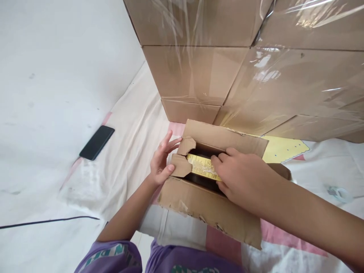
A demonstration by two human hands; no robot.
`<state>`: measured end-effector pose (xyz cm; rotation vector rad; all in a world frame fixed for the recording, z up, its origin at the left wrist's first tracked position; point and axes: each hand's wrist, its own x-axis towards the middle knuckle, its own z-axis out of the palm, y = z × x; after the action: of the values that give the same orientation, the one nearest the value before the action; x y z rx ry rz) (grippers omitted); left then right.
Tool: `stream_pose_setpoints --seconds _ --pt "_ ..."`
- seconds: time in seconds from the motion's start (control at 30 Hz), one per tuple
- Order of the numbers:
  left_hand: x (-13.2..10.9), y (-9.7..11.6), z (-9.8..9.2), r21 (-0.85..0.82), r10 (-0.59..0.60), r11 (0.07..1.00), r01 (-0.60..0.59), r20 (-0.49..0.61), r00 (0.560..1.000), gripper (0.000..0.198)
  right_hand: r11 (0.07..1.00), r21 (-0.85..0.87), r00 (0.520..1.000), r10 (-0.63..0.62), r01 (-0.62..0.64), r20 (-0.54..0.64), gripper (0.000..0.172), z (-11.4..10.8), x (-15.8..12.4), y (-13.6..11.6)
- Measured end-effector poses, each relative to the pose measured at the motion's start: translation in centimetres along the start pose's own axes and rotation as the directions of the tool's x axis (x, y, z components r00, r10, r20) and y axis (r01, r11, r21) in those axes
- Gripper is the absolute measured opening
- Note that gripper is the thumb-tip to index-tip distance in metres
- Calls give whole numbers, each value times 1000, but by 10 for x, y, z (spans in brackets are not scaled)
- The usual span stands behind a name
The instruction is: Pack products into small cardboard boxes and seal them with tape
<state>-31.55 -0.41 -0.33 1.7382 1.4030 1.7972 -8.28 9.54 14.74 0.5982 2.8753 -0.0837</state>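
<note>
An opened cardboard box point(224, 140) stands in front of me, its flaps folded outward and torn along the edges. Inside its narrow opening sits a yellow printed carton point(202, 167) with shiny tape or film on top. My right hand point(241, 174) reaches in from the right, thumb on the near side and fingers on the far side, closed on the yellow carton. On the box's left end, my left hand point(163, 159) has its fingers stretched apart; the thumb touches the small end flap. The lower part of the yellow carton is hidden inside the box.
Large brown cartons point(196, 72) under clear plastic wrap are stacked behind the box. A black phone point(97, 142) lies at left on the pale cloth point(127, 132). A roll of clear tape point(339, 194) lies at right. The white wall point(57, 57) borders the left side.
</note>
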Motion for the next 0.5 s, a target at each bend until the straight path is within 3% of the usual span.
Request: stream_pose_setpoints --seconds 0.17,0.3,0.4,0.47,0.5 --pt "15 16 -2 14 149 988 -154 164 975 40 996 18 994 84 -86 69 19 -6 0 -2" --pt "17 15 0 18 167 985 -173 166 972 43 987 27 976 153 -159 154 13 -9 2 -7" --pt "11 9 1 14 165 986 -169 143 976 48 986 41 967 148 -160 209 18 -6 2 -10" --pt "9 8 1 21 147 988 -151 128 981 49 989 58 979 124 -135 163 28 -3 -3 -8" --pt "9 8 2 25 143 989 -147 130 981 49 991 79 991 106 -113 87 35 -1 -8 -6"
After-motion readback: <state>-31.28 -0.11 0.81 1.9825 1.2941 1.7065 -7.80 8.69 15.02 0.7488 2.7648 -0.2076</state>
